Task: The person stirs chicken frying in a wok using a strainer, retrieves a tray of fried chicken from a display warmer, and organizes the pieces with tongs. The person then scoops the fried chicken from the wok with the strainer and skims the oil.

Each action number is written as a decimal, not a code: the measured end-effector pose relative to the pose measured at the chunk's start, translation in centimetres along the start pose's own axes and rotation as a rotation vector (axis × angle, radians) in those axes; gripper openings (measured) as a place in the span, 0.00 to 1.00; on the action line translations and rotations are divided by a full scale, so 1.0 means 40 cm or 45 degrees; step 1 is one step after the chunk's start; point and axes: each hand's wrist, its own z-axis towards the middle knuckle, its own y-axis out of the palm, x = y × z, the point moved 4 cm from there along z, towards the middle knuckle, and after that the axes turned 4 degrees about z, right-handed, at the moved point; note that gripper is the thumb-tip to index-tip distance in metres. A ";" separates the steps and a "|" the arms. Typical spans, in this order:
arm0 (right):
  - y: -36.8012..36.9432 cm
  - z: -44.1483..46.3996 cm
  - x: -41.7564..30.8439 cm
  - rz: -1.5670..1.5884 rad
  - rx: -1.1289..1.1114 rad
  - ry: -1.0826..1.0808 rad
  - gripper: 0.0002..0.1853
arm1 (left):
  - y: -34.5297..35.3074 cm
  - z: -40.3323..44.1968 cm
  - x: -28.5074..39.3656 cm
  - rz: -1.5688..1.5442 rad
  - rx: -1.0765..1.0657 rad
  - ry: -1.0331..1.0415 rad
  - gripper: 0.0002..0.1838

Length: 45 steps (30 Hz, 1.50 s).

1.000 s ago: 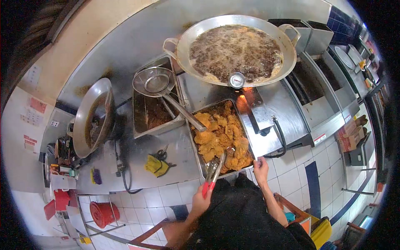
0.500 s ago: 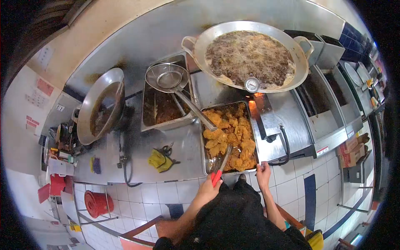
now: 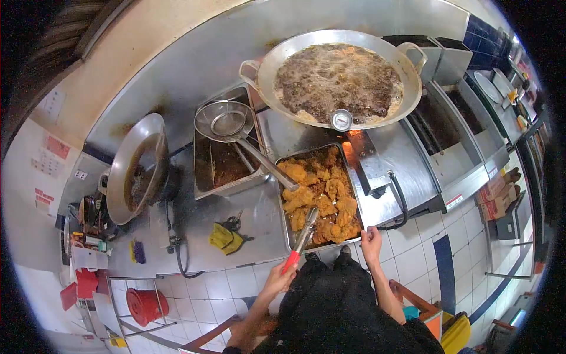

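In my left hand (image 3: 278, 279) I hold metal tongs (image 3: 302, 237) by their red handle. The tongs slant up over a metal tray (image 3: 285, 229) of golden-brown fried chicken (image 3: 321, 189), their tips at the pieces near its middle. Whether they pinch a piece, I cannot make out. My right hand (image 3: 371, 244) is closed at the tray's front right corner, fingers on the rim. A long-handled strainer (image 3: 257, 154) lies across a deep metal pan (image 3: 203, 190), its handle end reaching over the tray's left side.
Behind the tray, a large wok (image 3: 265, 88) of bubbling oil carries a dial thermometer (image 3: 341, 120); flames (image 3: 352, 140) show beneath it. Another wok (image 3: 121, 171) of dark oil stands left. Yellow-green gloves (image 3: 226, 237) lie on the counter. A red bucket (image 3: 144, 305) is below.
My left hand has drawn down and left, bringing the tongs back a little. My right hand stays at the tray corner. The whole view has shifted slightly.
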 end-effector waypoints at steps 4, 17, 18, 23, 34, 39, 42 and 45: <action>-0.001 -0.010 -0.030 0.036 0.012 -0.020 0.06 | 0.026 -0.043 0.028 -0.065 -0.026 -0.038 0.15; 0.001 -0.017 -0.051 0.034 -0.048 0.005 0.08 | 0.090 -0.143 0.072 -0.584 -0.246 -0.141 0.13; 0.001 -0.018 -0.046 0.029 -0.053 0.007 0.08 | 0.085 -0.158 0.097 -0.556 -0.214 -0.128 0.13; 0.001 -0.023 -0.075 0.041 -0.082 0.037 0.08 | 0.006 -0.199 0.174 -0.146 0.009 0.004 0.14; -0.003 -0.018 -0.039 0.064 0.031 0.039 0.07 | -0.190 -0.153 0.053 0.269 0.121 -0.255 0.21; 0.001 -0.016 -0.020 0.019 0.057 0.034 0.07 | -0.120 -0.192 0.062 0.324 0.100 -0.292 0.23; 0.002 -0.024 -0.050 0.135 0.040 0.026 0.08 | -0.111 -0.116 0.005 0.223 0.008 -0.294 0.22; -0.002 -0.020 -0.040 0.082 0.026 0.056 0.09 | -0.080 -0.082 0.016 -0.051 -0.017 -0.242 0.20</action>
